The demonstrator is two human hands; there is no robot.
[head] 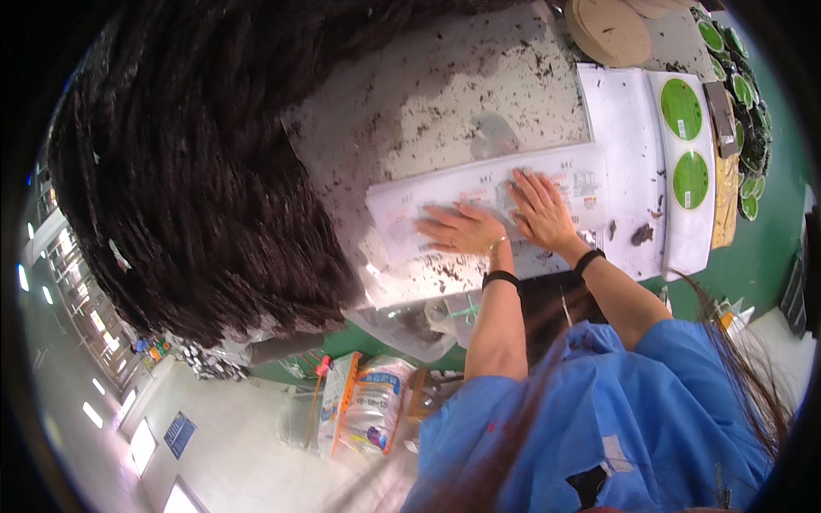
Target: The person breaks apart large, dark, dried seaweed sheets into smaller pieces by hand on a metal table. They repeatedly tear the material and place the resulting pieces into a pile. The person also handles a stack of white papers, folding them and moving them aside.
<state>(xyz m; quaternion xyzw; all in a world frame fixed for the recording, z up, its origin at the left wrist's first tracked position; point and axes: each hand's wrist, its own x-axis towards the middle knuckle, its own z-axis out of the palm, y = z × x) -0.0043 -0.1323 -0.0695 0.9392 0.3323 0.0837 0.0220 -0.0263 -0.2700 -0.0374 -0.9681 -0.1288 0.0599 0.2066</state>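
Note:
A stack of white printed sheets or plastic sleeves (487, 195) lies slightly askew on the table (442, 96). It bears small print. My left hand (463, 229) rests palm down on the stack's left part, fingers spread and somewhat blurred. Further right, my right hand (544, 211) presses flat on the same stack with its fingers a little apart. Neither hand grips anything. Part of the print is hidden under my fingers.
A large heap of dark stringy material (211, 173) covers the table's left side, with dark flakes scattered around. At right lie white sheets (625, 128) and a strip with round green labels (690, 179). Round tan discs (606, 32) are stacked behind. Printed sacks (378, 401) stand on the floor.

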